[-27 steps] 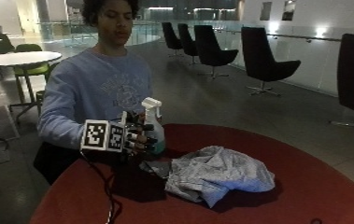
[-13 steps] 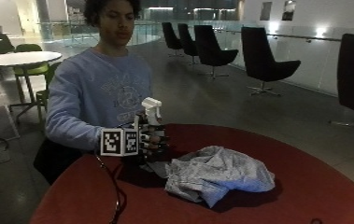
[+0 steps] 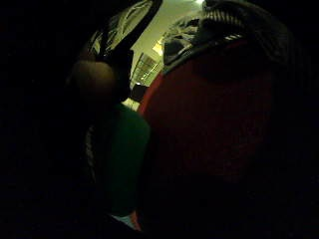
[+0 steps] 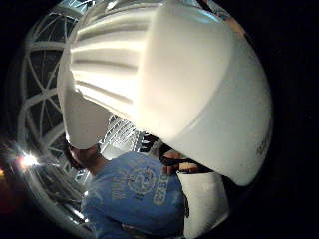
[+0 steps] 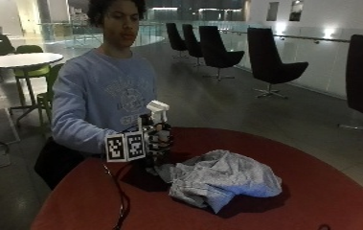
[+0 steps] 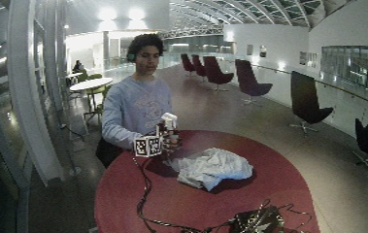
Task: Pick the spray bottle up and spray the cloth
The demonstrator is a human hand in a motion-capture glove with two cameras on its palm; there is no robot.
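Note:
In the outside view my gloved right hand [image 5: 157,141] grips the spray bottle [image 5: 157,108], which stands upright near the table's edge by the person. Its white spray head rises above the fingers and fills the thumb side palm view as the spray head [image 4: 169,79]. The bottle's green body [image 3: 122,159] lies close against the palm. The crumpled light grey cloth [image 5: 225,178] lies on the red round table [image 5: 334,191], just beside the hand. The cloth [image 3: 219,25] also shows beyond the red tabletop. In the wide view the hand [image 6: 169,141] and cloth [image 6: 208,167] sit side by side.
A tangle of cables and a small device [image 6: 255,221] lies at the table's front edge. Black chairs [image 5: 270,62] stand along the glass railing behind, and a white table [image 5: 18,60] with green chairs stands further back.
The hand has shifted a little towards the cloth with the bottle still in its grip. The cloth has not moved.

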